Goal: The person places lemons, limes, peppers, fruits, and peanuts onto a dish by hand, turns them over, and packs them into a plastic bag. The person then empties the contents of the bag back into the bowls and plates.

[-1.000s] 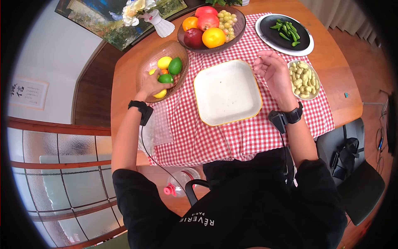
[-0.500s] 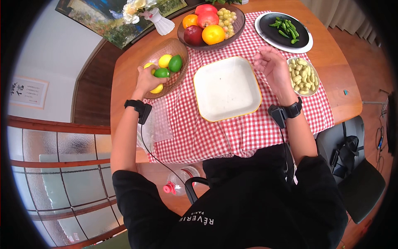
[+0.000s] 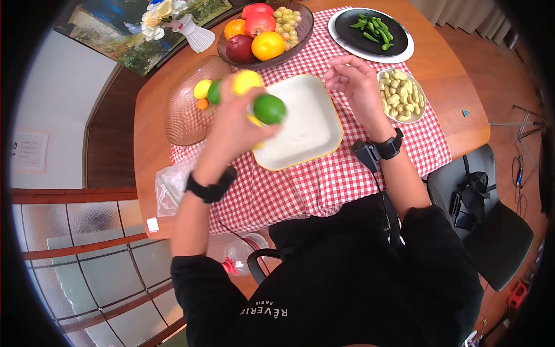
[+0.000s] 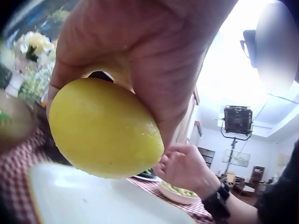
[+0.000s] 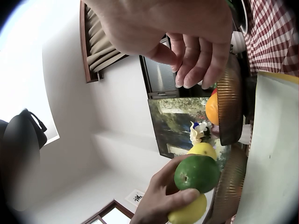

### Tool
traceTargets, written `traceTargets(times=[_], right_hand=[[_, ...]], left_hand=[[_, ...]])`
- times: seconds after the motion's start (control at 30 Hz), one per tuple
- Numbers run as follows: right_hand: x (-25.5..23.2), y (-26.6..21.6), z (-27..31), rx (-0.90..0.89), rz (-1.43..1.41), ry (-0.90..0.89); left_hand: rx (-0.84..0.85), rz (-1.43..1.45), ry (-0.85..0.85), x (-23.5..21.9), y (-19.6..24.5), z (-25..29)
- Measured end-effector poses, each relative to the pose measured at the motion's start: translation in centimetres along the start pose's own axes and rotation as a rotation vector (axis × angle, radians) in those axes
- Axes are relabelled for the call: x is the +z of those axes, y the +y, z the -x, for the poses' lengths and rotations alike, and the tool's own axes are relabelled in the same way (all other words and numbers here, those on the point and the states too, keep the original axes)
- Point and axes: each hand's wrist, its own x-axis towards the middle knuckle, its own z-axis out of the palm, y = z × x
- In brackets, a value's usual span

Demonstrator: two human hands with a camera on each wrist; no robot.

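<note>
My left hand (image 3: 231, 124) grips several citrus fruits at once, over the left side of the white baking dish (image 3: 303, 124). They are a green lime (image 5: 197, 173), an upper lemon (image 3: 247, 82) and a lower lemon (image 5: 188, 210). A lemon (image 4: 103, 128) fills the left wrist view beneath the palm. Loosely bent and holding nothing, the fingers of my right hand (image 3: 358, 84) hover by the dish's upper right rim. In the brown ribbed bowl (image 3: 179, 115) at left lie a lemon (image 3: 202, 89), a second lime (image 3: 214, 91) and a small orange fruit (image 3: 203, 104).
Behind the dish stands a bowl of mixed fruit (image 3: 268, 46) with grapes. On the right are a bowl of peanuts (image 3: 403, 97) and a black plate (image 3: 352, 34) with green peppers. A clear plastic bag (image 3: 170, 185) lies at the table's left; a white vase (image 3: 196, 34) stands behind.
My left hand has lifted lemons and a lime out of the ribbed bowl and carried them right, to above the dish. The right hand has barely moved; the head view has shifted slightly.
</note>
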Motion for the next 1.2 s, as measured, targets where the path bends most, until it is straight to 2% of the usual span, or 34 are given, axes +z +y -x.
traceTargets(times=[0.1,0.27,0.37,0.43,0.5,0.57,0.63,0.67,0.7,0.77,0.83,0.9,0.93,1.0,1.07,1.13,1.2], right_hand=[[0.5,-0.4,0.5,-0.022,0.075,-0.016],[0.8,0.3,0.6,-0.089,0.224,-0.151],[1.3,0.2,1.0,-0.082,0.394,-0.233],[1.7,-0.4,1.4,-0.17,0.794,-0.321],[2.0,-1.0,1.5,-0.183,0.878,-0.368],[2.5,-1.6,1.9,-0.261,1.127,-0.539],[3.0,-1.7,2.4,-0.282,1.213,-0.62],[3.2,-1.4,2.7,-0.314,1.326,-0.658],[3.5,-1.2,2.9,-0.35,1.441,-0.701],[4.6,-1.0,2.9,-0.266,1.506,-0.745],[4.9,-0.5,2.3,-0.223,1.599,-0.729],[4.3,-0.7,1.2,-0.132,1.527,-0.746],[4.0,-0.9,0.7,-0.054,1.444,-0.749],[3.5,-1.1,0.2,-0.041,1.376,-0.803],[3.3,-0.4,-0.2,-0.031,1.302,-0.853],[3.0,0.7,0.0,-0.533,1.237,-0.888],[3.2,0.9,0.2,-0.497,1.234,-0.868]], left_hand=[[0.055,0.205,-0.153,4.5,1.7,0.1],[0.109,0.22,-0.155,7.4,0.4,-0.7],[0.134,0.231,-0.153,7.1,-0.2,-0.2],[0.142,0.251,-0.135,6.2,-0.4,0.5],[0.093,0.143,-0.1,4.5,-0.6,1.5],[0.104,0.159,-0.075,3.3,-0.3,3.0],[-0.103,0.12,-0.144,3.1,-0.1,4.2],[-0.109,0.131,-0.141,3.4,-0.4,4.4],[-0.077,0.255,-0.163,3.8,-0.8,4.4],[-0.052,0.395,-0.176,4.6,-1.5,4.5],[0.087,0.424,-0.068,5.1,-2.0,4.4],[0.06,0.47,-0.054,5.8,-2.0,4.8],[0.062,0.407,0.034,6.5,-2.2,4.9],[0.075,0.208,0.202,7.0,-1.7,5.2],[0.085,0.224,0.212,6.7,-1.2,5.1],[0.115,0.249,0.204,6.6,-0.7,5.2],[0.122,0.231,0.178,6.7,-0.2,5.4]])
